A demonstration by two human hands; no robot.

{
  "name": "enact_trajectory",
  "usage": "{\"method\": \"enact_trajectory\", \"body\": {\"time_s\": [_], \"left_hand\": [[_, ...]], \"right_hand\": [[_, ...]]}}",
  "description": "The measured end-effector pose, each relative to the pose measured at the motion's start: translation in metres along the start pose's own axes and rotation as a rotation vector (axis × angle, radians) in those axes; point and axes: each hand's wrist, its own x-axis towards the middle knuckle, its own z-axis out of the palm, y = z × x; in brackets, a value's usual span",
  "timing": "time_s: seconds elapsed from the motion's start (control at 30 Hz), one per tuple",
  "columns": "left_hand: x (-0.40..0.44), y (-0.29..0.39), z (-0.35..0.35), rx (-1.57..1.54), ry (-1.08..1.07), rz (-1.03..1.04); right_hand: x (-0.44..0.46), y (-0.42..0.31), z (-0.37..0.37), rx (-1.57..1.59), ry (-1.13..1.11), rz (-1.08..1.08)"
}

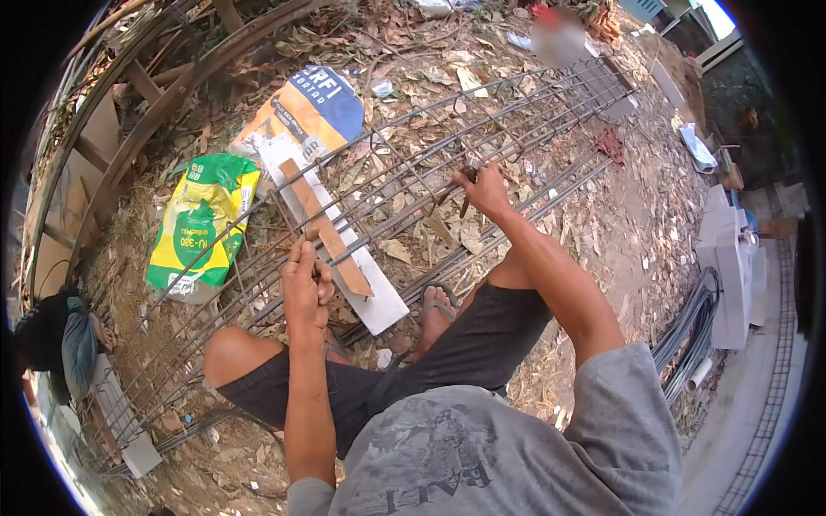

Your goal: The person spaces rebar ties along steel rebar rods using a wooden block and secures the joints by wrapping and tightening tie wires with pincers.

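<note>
A long cage of thin steel bars (404, 176) runs slantwise in front of me. My left hand (306, 277) is raised at its near side, by the wooden strip, fingers curled and fingertips pinched near a bar; what they hold is too small to make out. Farther right, my right hand (483, 187) is closed on a dark metal hand tool (465, 203), whose tip is among the bars. Under the cage lie a brown wooden strip (323, 225) and a pale block (379, 297).
A green and yellow sack (205, 225) and a blue and orange sack (314, 112) lie beyond the cage. Pale blocks (727, 267) and coiled dark tubing (693, 322) are at right. Another pale block (138, 447) sits under the cage's left end.
</note>
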Motion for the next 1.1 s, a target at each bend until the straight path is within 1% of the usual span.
{"method": "enact_trajectory", "body": {"time_s": [0.07, 0.1, 0.2, 0.23, 0.3, 0.33, 0.4, 0.5, 0.6, 0.63, 0.73, 0.83, 0.93, 0.97, 1.07, 1.1], "left_hand": [[-0.003, -0.002, 0.003, -0.001, 0.011, -0.008], [-0.003, -0.005, 0.004, -0.017, 0.016, -0.015], [-0.011, -0.011, 0.014, 0.026, 0.01, -0.006], [-0.013, -0.02, 0.016, -0.006, -0.019, 0.013], [-0.02, -0.031, 0.035, 0.162, -0.09, 0.086], [-0.027, -0.038, 0.043, 0.254, -0.115, 0.117], [-0.041, -0.045, 0.071, 0.508, -0.2, 0.246], [-0.042, -0.076, 0.075, 0.73, -0.253, 0.269], [-0.041, -0.092, 0.078, 0.82, -0.253, 0.316], [-0.042, -0.089, 0.078, 0.876, -0.286, 0.175], [-0.029, -0.09, 0.059, 0.969, -0.467, 0.292], [-0.025, -0.041, 0.057, 0.293, -0.36, -0.042], [-0.018, -0.008, 0.059, 0.175, -0.483, -0.036], [-0.019, -0.006, 0.063, 0.144, -0.477, -0.046], [-0.009, -0.004, 0.055, 0.151, -0.553, -0.148], [-0.009, -0.005, 0.054, 0.184, -0.48, -0.135]], "right_hand": [[-0.011, -0.007, 0.002, -0.118, 0.089, -0.043], [-0.011, -0.009, -0.001, -0.061, 0.012, 0.026], [-0.042, -0.055, -0.032, -0.008, 0.292, -0.059], [-0.055, -0.069, -0.045, 0.049, 0.216, -0.074], [-0.078, -0.093, -0.058, 0.257, -0.407, 0.129], [-0.097, -0.098, -0.043, 0.521, -0.421, 0.162], [-0.128, -0.11, -0.008, 1.061, -0.437, 0.232], [-0.131, -0.129, -0.021, 1.38, -0.262, 0.369], [-0.133, -0.117, -0.012, 1.315, -0.332, 0.278], [-0.133, -0.118, -0.012, 1.23, -0.314, 0.169], [-0.138, -0.116, -0.023, 1.242, -0.459, 0.067], [-0.14, -0.109, -0.03, 1.475, -0.683, 0.031], [-0.144, -0.11, -0.018, 1.495, -0.783, 0.013], [-0.145, -0.112, -0.017, 1.47, -0.813, 0.018], [-0.148, -0.12, -0.014, 1.205, -0.805, -0.054], [-0.148, -0.117, -0.008, 1.182, -0.824, -0.084]]}}
